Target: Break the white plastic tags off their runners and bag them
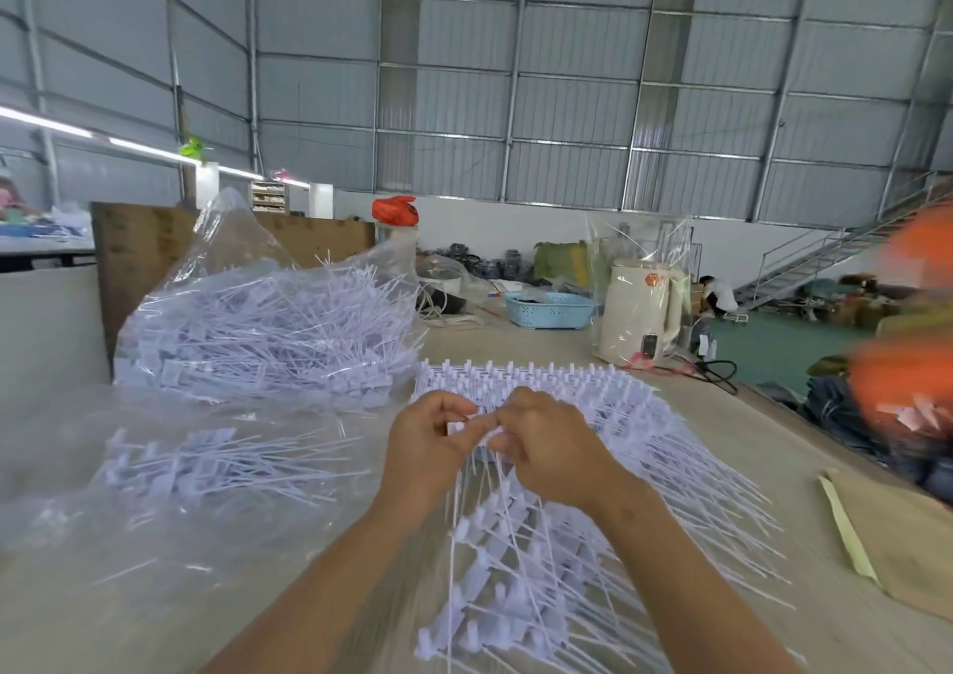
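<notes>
A wide stack of white plastic tags on their runners [634, 415] lies on the table in front of me, and more spill toward me [521, 596]. My left hand [428, 436] and my right hand [541, 436] meet over the stack, both pinching the same white runner strip between fingers and thumb. A small heap of loose tags [216, 459] lies on clear plastic sheet to the left. Behind it stands a large clear bag [268, 322] full of tags.
A cream kettle [639, 312] in plastic wrap and a blue basket [549, 310] stand at the back of the table. Brown paper [897, 534] lies at the right edge. A blurred person in orange [907, 364] is at the right. A cardboard board [139, 261] stands behind the bag.
</notes>
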Available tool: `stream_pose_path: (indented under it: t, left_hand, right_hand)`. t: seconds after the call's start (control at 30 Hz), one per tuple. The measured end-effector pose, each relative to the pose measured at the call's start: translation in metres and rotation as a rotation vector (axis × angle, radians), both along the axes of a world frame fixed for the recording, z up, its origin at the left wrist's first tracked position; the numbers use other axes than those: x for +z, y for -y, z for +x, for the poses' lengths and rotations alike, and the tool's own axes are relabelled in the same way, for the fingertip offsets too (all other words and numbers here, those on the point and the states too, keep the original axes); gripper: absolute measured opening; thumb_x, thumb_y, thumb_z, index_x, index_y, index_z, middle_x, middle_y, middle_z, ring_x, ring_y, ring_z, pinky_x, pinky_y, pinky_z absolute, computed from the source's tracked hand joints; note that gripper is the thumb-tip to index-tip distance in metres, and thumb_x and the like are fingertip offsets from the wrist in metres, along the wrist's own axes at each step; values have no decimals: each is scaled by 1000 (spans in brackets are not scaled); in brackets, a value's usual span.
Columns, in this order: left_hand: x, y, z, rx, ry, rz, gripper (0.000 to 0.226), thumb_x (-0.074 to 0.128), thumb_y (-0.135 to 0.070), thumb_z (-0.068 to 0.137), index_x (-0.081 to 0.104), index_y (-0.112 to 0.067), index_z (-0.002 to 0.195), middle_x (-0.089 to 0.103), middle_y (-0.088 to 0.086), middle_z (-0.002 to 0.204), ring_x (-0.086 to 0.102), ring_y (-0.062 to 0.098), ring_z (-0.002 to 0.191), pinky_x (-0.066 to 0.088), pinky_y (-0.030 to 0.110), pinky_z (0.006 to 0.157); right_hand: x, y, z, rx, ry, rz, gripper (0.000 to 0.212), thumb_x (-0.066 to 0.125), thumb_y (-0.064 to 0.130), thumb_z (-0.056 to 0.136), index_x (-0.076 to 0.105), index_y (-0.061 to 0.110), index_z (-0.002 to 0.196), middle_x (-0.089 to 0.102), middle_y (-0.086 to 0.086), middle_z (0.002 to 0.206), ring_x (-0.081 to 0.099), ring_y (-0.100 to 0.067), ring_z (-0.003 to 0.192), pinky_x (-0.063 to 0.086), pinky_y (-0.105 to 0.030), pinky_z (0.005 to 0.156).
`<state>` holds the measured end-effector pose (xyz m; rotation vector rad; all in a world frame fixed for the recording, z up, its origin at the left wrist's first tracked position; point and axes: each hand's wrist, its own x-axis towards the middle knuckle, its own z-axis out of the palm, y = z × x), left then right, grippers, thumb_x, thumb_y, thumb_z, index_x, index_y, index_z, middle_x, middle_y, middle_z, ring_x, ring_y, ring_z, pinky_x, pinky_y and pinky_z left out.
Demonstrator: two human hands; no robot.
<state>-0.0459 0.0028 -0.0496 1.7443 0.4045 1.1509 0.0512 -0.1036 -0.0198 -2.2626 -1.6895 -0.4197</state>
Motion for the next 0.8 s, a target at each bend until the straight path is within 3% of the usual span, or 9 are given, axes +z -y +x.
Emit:
stream_pose_path:
  t: [0.07,0.13,0.23,0.3,0.47,0.53,0.6,0.73,0.8]
  left_hand:
    - [-3,0,1,-22,-17,-165,12,77,-20,77,67,-13,78,60,-3,63,52,4,53,41,12,50]
    - [-7,-3,0,-103,-57,-297,25,72,-27,82,66,-8,68,53,0,50,43,6,41,37,15,45]
    - [-8,-2,-3,-163,-115,-344,39,65,-30,87,58,-8,56,47,-1,43,37,9,37,33,17,41]
    - [-7,-4,-3,-167,-112,-383,38,65,-28,88,55,-5,59,43,-1,43,32,10,38,28,18,40]
    - [-1,-8,0,-222,-63,-690,24,64,-15,90,53,-6,70,37,-3,39,25,7,31,22,16,34]
    - [-3,-8,3,-243,-44,-812,25,56,-5,92,51,-6,67,35,-3,37,24,7,28,20,14,32]
    - [-3,-15,0,-200,11,-893,30,52,-1,93,51,-7,63,36,-2,36,25,6,26,20,12,31]
    - [-4,-32,-9,-1,57,-680,17,58,-9,93,60,-2,78,51,-2,41,38,6,33,34,19,35]
    - [-5,-26,-7,-23,21,-542,10,57,-2,91,67,-5,89,57,-2,44,43,8,36,38,21,39]
  right_hand:
    - [7,-6,4,-2,44,-47,28,46,34,96,61,13,109,53,-7,106,48,-24,103,40,-38,87]
    - [12,-9,8,5,25,-90,27,51,37,94,63,14,103,56,-7,101,48,-24,100,40,-35,84]
    - [13,-9,9,49,-132,-130,23,55,38,91,50,28,71,50,8,73,48,-20,80,32,-29,70]
    - [10,-9,5,93,-231,-33,29,58,33,90,45,28,65,44,11,62,46,-20,70,29,-28,62]
    - [-1,-9,-10,65,159,149,25,65,30,86,49,21,69,62,-3,64,58,-25,66,34,-24,70]
    - [-1,-5,-21,71,315,235,33,83,18,64,51,20,57,57,2,50,55,-19,48,47,-23,62]
    - [5,1,-36,151,371,396,32,84,21,60,53,20,53,51,7,42,48,-15,37,44,-20,53]
    - [26,13,-49,193,321,438,17,64,35,80,59,23,68,54,8,49,49,-13,41,43,-27,60]
    - [31,16,-46,164,221,284,6,56,27,91,60,24,87,62,8,70,59,-17,65,41,-31,72]
